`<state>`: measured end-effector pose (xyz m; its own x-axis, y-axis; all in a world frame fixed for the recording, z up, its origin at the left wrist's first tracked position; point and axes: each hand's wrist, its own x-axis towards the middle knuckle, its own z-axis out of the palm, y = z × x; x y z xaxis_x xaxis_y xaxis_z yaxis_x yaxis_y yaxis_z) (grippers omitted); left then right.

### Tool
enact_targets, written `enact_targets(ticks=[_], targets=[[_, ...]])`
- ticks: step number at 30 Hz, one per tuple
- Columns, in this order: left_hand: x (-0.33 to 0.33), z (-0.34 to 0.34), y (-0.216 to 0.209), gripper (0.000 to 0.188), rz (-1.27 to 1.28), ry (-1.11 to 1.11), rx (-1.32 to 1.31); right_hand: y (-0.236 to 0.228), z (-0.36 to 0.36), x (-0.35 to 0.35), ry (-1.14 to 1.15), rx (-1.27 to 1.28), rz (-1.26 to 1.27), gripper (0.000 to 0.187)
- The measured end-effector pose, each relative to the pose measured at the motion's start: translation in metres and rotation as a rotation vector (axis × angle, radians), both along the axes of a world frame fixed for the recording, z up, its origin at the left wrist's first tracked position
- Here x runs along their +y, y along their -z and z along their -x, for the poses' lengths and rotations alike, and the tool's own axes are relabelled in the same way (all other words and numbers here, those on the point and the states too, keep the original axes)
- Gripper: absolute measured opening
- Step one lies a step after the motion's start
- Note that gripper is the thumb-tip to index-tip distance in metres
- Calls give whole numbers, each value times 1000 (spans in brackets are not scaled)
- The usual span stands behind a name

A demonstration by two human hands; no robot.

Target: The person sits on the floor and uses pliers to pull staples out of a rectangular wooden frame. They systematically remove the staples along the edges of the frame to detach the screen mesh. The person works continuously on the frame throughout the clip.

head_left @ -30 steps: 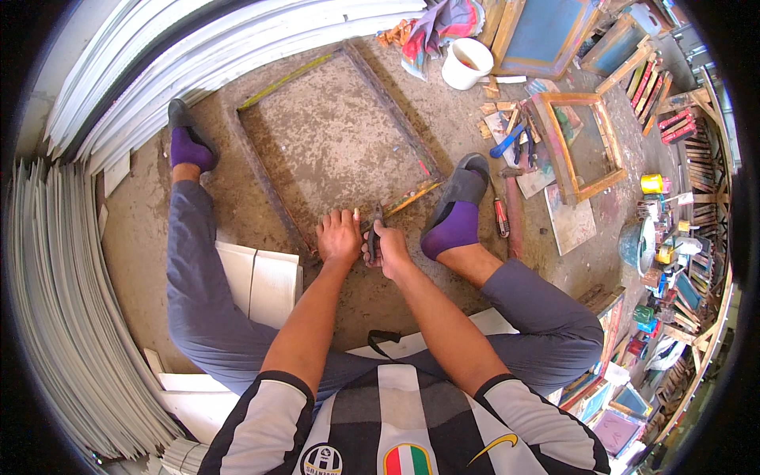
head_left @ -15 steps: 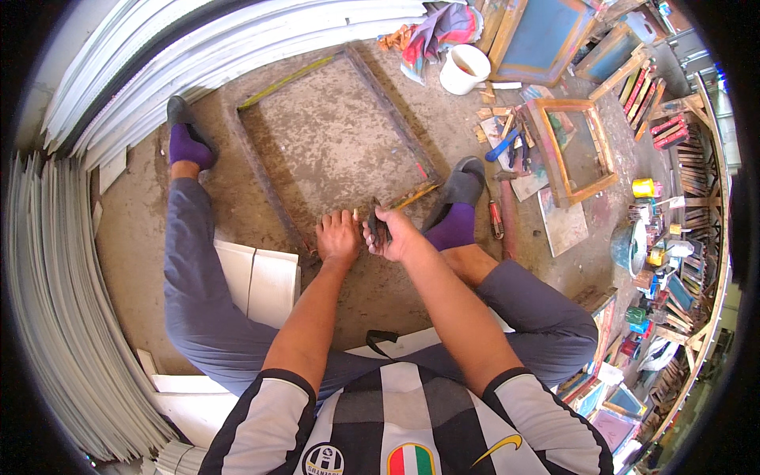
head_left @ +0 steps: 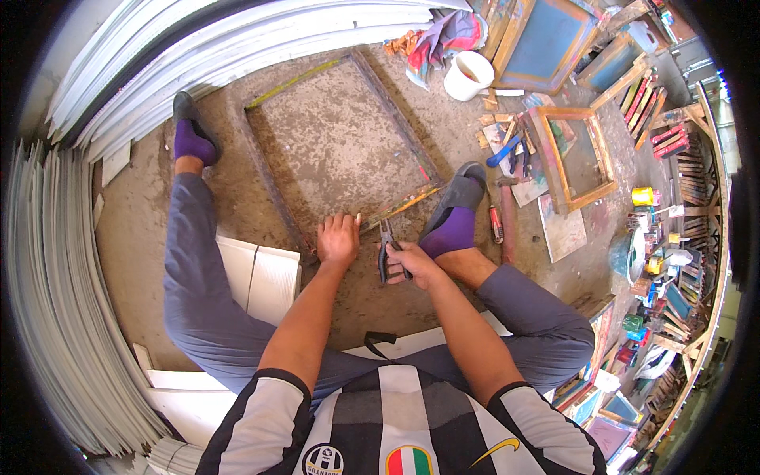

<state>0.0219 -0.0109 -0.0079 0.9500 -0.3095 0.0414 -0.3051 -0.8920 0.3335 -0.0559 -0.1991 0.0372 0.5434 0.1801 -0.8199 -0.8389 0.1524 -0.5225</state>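
Observation:
A dark, worn wooden frame [head_left: 396,119] lies flat on the floor between my legs. My left hand [head_left: 339,239] grips its near bar, fingers laid over the wood and thumb toward the right. In my right hand [head_left: 410,264] is a pair of pliers [head_left: 385,252] with black handles. Their jaws point away from me, close to the near bar at the right of my left hand, and appear apart from it. My right foot [head_left: 455,206], in a dark shoe and purple sock, is beside the frame's near right corner.
A hammer [head_left: 507,226] and a red-handled tool [head_left: 495,225] lie right of my foot. Beyond are blue-handled tools [head_left: 504,152], a smaller wooden frame [head_left: 546,158] and a white bucket [head_left: 469,76]. Stacked white sheets [head_left: 71,301] line the left; a bundled white stack [head_left: 257,277] is by my left leg.
My right hand has drawn back toward me and slightly right with the pliers, so their jaws now show clear of the left hand. The left hand stays on the frame.

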Motion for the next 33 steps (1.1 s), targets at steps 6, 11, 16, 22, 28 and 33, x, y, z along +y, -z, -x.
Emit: enact_targets(ticks=[6, 11, 16, 22, 28, 33], targets=[[0, 0, 10, 29, 51, -7, -83, 12, -8, 0, 50, 67, -167, 44], [-3, 0, 7, 27, 51, 3, -90, 20, -14, 3, 157, 57, -434, 53], [-1, -2, 9, 29, 93, 2, -94, 39, -10, 17, 258, 16, -531, 56], [11, -7, 16, 38, 446, -119, 70, 43, -19, 26, 308, 13, -609, 55], [19, -15, 10, 50, 740, -396, 353, 36, -16, 51, 510, -10, -735, 55], [23, -24, 3, 53, 1127, -589, 519, 24, -20, 64, 589, 3, -694, 56]])
